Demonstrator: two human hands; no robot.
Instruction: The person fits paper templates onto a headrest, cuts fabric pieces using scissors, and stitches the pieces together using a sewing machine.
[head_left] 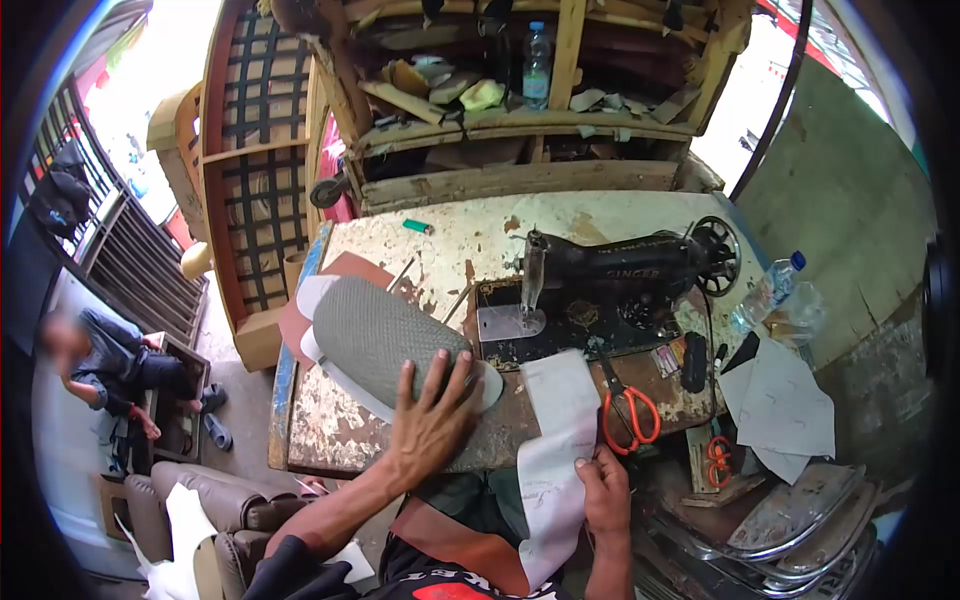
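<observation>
Paint-worn table (475, 218) against cluttered shelving (520, 178). Gray textured piece (370, 320) lies at its near left, directly beneath the left hand (432, 415), fingers spread flat over its right end. Right hand (604, 490) pinches a white strip (552, 465) hanging off the near edge. Orange-handled scissors (630, 394) just beside the strip; black sewing machine (620, 268) beyond.

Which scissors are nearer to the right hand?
The scissors on the table, beside the pale strip that the right hand holds; the other scissors lie farther right.

"SINGER" on the black sewing machine (625, 270); partly hidden lettering on the shirt (425, 577).
</observation>
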